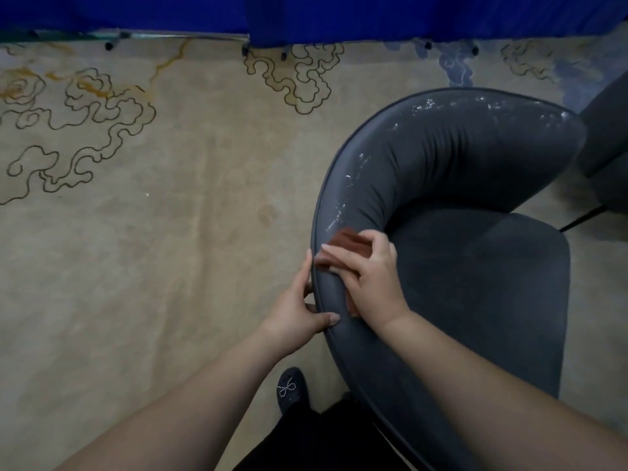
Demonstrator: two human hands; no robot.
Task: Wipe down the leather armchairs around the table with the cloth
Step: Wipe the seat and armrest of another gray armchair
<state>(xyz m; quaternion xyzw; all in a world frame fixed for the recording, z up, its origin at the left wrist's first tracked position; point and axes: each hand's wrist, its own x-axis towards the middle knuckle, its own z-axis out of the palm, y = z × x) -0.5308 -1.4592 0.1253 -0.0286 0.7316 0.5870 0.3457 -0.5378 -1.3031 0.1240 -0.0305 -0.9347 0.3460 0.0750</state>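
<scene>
Your right hand (pixel 368 283) clutches the cloth (pixel 343 248) on the armchair (pixel 441 185) rim, frame centre; left hand (pixel 302 307) pinches the edge. Risk: white smears upper right get missed.

My forearms are bare, no sleeves, watch or rings showing. Below my hands (pixel 339 294), I wear black trousers (pixel 326 436) and a dark slipper-style shoe (pixel 291 389) with a small beaded bow.
</scene>
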